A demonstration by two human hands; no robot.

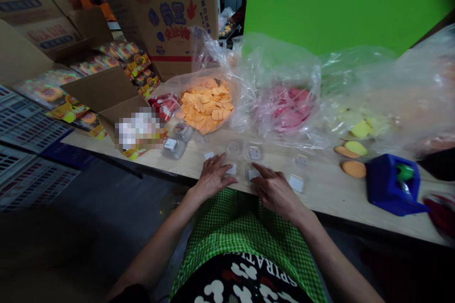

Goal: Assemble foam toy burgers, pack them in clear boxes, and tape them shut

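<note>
My left hand (213,176) rests flat at the near edge of the wooden table (330,194), fingers spread, fingertips on a clear plastic case (232,168) with a white label. Beside it, my right hand (273,188) touches another clear case (253,173) with its index finger stretched out. Several more small clear cases lie just beyond, among them one (254,152) behind my fingers and one (296,182) to the right. Neither hand grips anything.
Clear bags hold orange sponges (206,104), pink ones (289,109) and yellow ones (362,128). Loose orange puffs (354,168) lie by a blue tape dispenser (391,184). Cardboard boxes (167,14) and packaged goods (67,104) stand at the left. A green panel stands behind.
</note>
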